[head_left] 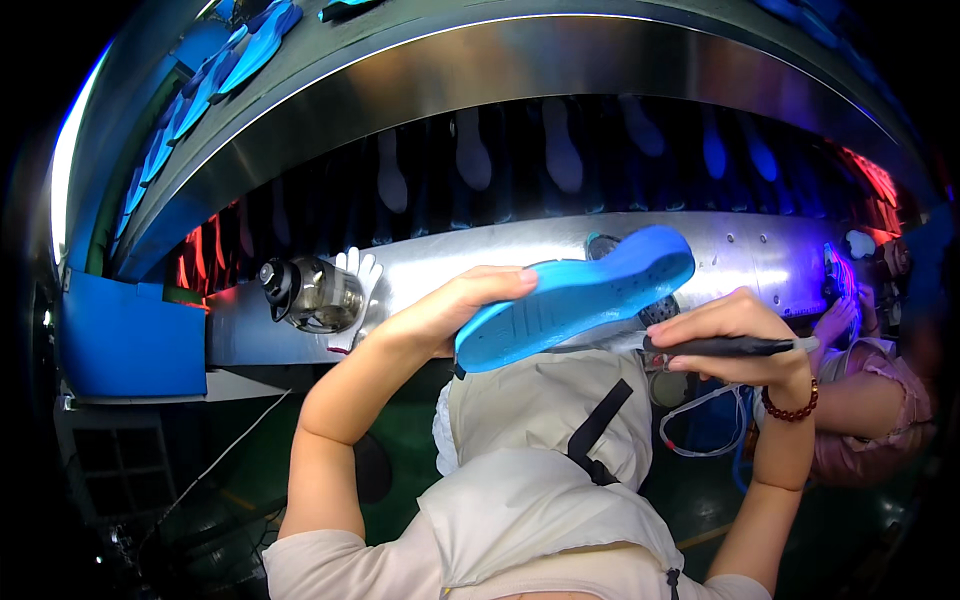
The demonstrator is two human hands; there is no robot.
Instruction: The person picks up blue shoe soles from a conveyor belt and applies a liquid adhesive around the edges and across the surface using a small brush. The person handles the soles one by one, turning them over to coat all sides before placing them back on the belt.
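Note:
My left hand [462, 308] grips a bright blue shoe sole [575, 305] by its left end, thumb along the upper edge. The sole is tilted in front of my chest, its far end raised to the right, with small holes there. In my right hand [738, 325] is a black-handled brush [715, 347], held between thumb and fingers. Its pale tip points left, close to the sole's lower edge; whether it touches cannot be made out. Partly hidden behind the sole, a dark perforated object [660, 308] lies on the metal bench.
On the metal bench [430, 255] stand a clear jug with a black lid [315, 292] and a white glove [362, 272]. Beyond, soles hang in a dark rack [562, 150] beneath a conveyor [200, 165] bearing blue soles. A co-worker [870, 410] sits at the right.

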